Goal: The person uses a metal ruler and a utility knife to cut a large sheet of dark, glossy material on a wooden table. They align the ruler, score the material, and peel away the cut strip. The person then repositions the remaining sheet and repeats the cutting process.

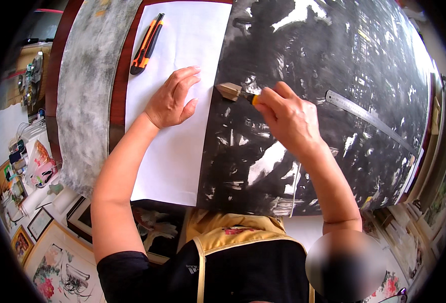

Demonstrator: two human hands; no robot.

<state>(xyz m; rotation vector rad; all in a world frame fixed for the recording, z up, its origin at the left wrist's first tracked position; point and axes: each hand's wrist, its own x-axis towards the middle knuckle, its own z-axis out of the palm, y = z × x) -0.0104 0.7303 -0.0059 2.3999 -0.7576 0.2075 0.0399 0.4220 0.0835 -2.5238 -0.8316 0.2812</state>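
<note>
My left hand (172,98) rests on a white paper sheet (162,161), fingers apart and slightly curved, near the sheet's right edge. My right hand (288,116) grips a short tool (230,91) with a pale tan, pointed head and a yellow collar; its tip is at the seam between the white sheet and a large black sheet with white brush marks (248,166). An orange-and-black utility knife (147,43) lies on the white sheet above my left hand. A steel ruler (364,116) lies diagonally on the black sheet, right of my right hand.
A mottled grey strip of paper (86,101) lies along the left of the red-brown wooden table (55,86). Beyond it are cluttered shelves, bags (41,161) and rolls. Framed flower paintings (56,267) lie at the lower left. Long rolls or boards stand along the right side.
</note>
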